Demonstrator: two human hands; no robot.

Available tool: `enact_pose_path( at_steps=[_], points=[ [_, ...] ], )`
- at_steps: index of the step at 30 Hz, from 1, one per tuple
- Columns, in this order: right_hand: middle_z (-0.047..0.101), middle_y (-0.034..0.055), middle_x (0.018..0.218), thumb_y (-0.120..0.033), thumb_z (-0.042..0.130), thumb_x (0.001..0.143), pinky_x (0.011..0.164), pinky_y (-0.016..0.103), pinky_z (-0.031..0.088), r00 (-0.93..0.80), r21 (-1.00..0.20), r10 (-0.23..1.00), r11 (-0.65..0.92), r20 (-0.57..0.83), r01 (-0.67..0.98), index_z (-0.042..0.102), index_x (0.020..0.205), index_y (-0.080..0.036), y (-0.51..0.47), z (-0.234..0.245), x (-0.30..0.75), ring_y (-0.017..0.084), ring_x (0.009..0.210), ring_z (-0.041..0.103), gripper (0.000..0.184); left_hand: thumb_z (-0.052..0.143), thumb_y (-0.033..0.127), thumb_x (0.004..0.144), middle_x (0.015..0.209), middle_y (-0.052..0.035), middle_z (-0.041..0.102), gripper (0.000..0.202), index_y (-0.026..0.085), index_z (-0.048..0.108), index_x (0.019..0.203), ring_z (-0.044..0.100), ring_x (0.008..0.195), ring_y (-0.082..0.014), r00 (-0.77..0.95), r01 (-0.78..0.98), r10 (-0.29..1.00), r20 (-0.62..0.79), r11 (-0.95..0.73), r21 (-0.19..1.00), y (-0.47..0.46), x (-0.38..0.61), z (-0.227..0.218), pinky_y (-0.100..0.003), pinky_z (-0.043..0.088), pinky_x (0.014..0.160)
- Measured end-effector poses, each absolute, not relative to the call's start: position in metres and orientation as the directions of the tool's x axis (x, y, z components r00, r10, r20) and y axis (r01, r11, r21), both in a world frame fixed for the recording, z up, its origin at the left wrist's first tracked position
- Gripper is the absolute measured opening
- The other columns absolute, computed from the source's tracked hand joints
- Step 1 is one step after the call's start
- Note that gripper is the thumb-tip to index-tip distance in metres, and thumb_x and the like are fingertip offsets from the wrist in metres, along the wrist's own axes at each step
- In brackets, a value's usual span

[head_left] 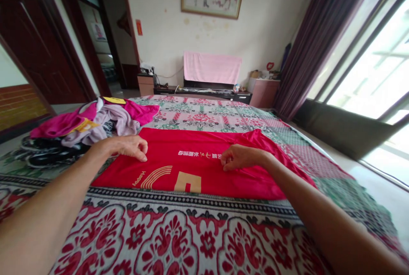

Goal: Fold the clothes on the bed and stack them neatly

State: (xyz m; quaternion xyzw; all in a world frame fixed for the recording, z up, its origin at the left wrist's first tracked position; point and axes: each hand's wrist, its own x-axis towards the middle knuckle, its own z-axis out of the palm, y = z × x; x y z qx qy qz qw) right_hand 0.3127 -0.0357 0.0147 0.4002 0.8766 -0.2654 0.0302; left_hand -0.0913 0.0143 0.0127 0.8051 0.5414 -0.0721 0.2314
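Observation:
A red shirt (191, 168) with gold and white print lies spread flat on a patterned bedspread (179, 236). My left hand (132, 146) rests on the shirt's left part, fingers curled and pinching the cloth. My right hand (238, 156) sits on the shirt's right part, fingers closed on the fabric near a bunched sleeve (255, 136).
A heap of pink, lilac and dark clothes (86, 126) lies on the bed's left side. Beyond the bed stand a low cabinet with a pink cloth (211, 67) over it, a doorway at left, and a curtain (319, 32) beside large windows at right.

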Motion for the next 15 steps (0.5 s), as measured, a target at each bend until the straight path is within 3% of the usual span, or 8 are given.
enact_pose_path(
  at_steps=[3, 5, 7, 8, 11, 15],
  points=[
    [0.066, 0.0001, 0.075, -0.020, 0.059, 0.074, 0.061, 0.021, 0.042, -0.665, -0.359, 0.720, 0.578, -0.198, 0.733, 0.068, 0.084, -0.018, -0.039, 0.018, 0.300, 0.012, 0.067, 0.058, 0.014, 0.061, 0.045, 0.056, 0.068, 0.0018, 0.056, 0.033, 0.019, 0.059, 0.076, 0.048, 0.064, -0.0136, 0.413, 0.897, 0.833, -0.369, -0.303, 0.321, 0.014, -0.093, 0.011, -0.022, 0.033, 0.055],
    [0.067, 0.0050, 0.093, -0.019, 0.060, 0.074, 0.071, 0.027, 0.046, -0.681, -0.305, 0.732, 0.647, -0.005, 0.698, 0.066, 0.097, -0.018, -0.039, 0.015, 0.284, 0.017, 0.081, 0.060, 0.024, 0.060, 0.044, 0.057, 0.067, 0.0017, 0.055, 0.032, 0.018, 0.058, 0.075, 0.047, 0.064, -0.0134, 0.417, 0.894, 0.828, -0.376, -0.298, 0.335, 0.014, -0.093, 0.010, -0.022, 0.033, 0.055],
    [0.062, 0.0091, 0.111, -0.023, 0.057, 0.080, 0.087, 0.034, 0.045, -0.695, -0.268, 0.683, 0.729, 0.226, 0.630, 0.061, 0.108, -0.019, -0.037, 0.006, 0.264, 0.021, 0.101, 0.056, 0.029, 0.059, 0.043, 0.058, 0.066, 0.0023, 0.055, 0.031, 0.017, 0.057, 0.075, 0.045, 0.063, -0.0126, 0.415, 0.894, 0.828, -0.378, -0.295, 0.336, 0.015, -0.092, 0.009, -0.021, 0.032, 0.055],
    [0.058, 0.0104, 0.119, -0.024, 0.055, 0.082, 0.091, 0.037, 0.044, -0.705, -0.258, 0.652, 0.758, 0.278, 0.600, 0.058, 0.113, -0.019, -0.035, -0.001, 0.255, 0.022, 0.109, 0.053, 0.032, 0.059, 0.042, 0.059, 0.065, 0.0029, 0.054, 0.030, 0.017, 0.057, 0.075, 0.044, 0.062, -0.0120, 0.415, 0.895, 0.828, -0.377, -0.296, 0.335, 0.015, -0.092, 0.008, -0.021, 0.032, 0.055],
    [0.047, 0.0122, 0.134, -0.027, 0.057, 0.081, 0.096, 0.045, 0.040, -0.677, -0.223, 0.656, 0.752, 0.333, 0.620, 0.055, 0.117, -0.020, -0.027, -0.025, 0.235, 0.027, 0.122, 0.043, 0.036, 0.059, 0.040, 0.060, 0.062, 0.0046, 0.052, 0.028, 0.017, 0.056, 0.075, 0.041, 0.060, -0.0106, 0.429, 0.887, 0.821, -0.376, -0.305, 0.347, 0.019, -0.095, 0.003, -0.020, 0.030, 0.054],
    [0.053, 0.0090, 0.129, -0.032, 0.049, 0.087, 0.097, 0.043, 0.039, -0.648, -0.240, 0.672, 0.737, 0.358, 0.632, 0.057, 0.113, -0.022, -0.022, -0.046, 0.230, 0.024, 0.119, 0.047, 0.029, 0.061, 0.038, 0.060, 0.060, 0.0060, 0.052, 0.025, 0.018, 0.055, 0.073, 0.041, 0.059, -0.0101, 0.447, 0.870, 0.816, -0.365, -0.303, 0.389, 0.024, -0.102, -0.005, -0.020, 0.030, 0.054]
  ],
)
